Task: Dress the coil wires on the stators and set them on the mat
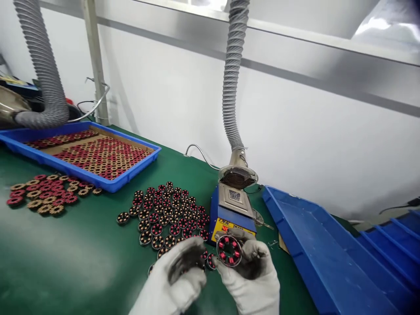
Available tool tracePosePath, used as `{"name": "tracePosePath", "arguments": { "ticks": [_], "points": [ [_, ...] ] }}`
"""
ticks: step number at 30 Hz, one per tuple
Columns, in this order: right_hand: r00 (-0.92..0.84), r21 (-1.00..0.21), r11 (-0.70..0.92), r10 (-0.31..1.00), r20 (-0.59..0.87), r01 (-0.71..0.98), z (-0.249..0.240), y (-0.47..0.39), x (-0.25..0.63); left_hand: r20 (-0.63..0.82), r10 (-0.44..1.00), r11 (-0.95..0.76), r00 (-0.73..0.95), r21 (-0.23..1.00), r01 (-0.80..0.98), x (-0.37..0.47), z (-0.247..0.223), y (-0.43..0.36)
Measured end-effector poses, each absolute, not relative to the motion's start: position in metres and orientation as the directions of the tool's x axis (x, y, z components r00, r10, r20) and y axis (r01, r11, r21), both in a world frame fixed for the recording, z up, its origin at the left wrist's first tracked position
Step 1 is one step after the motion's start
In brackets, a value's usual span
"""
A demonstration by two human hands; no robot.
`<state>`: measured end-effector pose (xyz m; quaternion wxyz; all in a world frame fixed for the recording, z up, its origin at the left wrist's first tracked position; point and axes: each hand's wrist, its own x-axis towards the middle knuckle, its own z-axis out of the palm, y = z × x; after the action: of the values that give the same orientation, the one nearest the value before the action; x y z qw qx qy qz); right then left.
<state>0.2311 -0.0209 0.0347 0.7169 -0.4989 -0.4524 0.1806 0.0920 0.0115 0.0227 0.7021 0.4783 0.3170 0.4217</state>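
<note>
My right hand [251,273], in a white glove with darkened fingertips, grips a ring-shaped motor stator [229,251]. It has red coil windings inside a dark metal ring, with its open face toward me. To its left my left hand [179,273], gloved too, has its fingers curled and the thumb drawn in; it is slightly blurred, and what it holds, if anything, is hidden. The hands are apart. Beyond them several ringed stators [169,217] with red or tan windings lie spread over the green table [85,249].
Behind my right hand stands a blue heating device [234,205] under a grey duct hose [232,78]. At left, a blue tray [113,186] holds rows of ringless cores, with a loose pile of cores [49,192] before it. Blue bins [315,245] stand at right.
</note>
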Motion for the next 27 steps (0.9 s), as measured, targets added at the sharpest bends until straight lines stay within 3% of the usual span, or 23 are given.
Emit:
{"name": "tracePosePath", "arguments": {
  "ticks": [3,9,17,21,24,27],
  "points": [
    [0.516,-0.861,0.47,0.697,0.498,0.197,0.028,-0.027,0.211,0.032,0.839,0.27,0.543,0.842,-0.467,0.098,0.056,0.019],
    [0.495,-0.783,0.498,0.607,0.622,0.372,0.018,-0.029,0.19,0.006,0.822,0.319,0.569,0.824,-0.469,0.096,0.065,0.024],
    [0.411,-0.677,0.522,0.542,0.733,0.518,0.013,-0.027,0.182,0.077,0.944,0.172,0.321,0.714,-0.679,0.092,0.047,0.024],
    [0.469,-0.756,0.525,0.593,0.655,0.392,0.017,-0.03,0.182,0.123,0.981,0.028,0.148,0.67,-0.742,0.078,0.049,0.032],
    [0.484,-0.783,0.512,0.616,0.621,0.354,0.018,-0.032,0.181,0.08,0.946,0.125,0.314,0.803,-0.582,0.071,0.053,0.029],
    [0.473,-0.75,0.502,0.582,0.661,0.43,0.017,-0.031,0.181,-0.007,0.86,0.265,0.511,0.86,-0.435,0.074,0.053,0.022]
  ]
}}
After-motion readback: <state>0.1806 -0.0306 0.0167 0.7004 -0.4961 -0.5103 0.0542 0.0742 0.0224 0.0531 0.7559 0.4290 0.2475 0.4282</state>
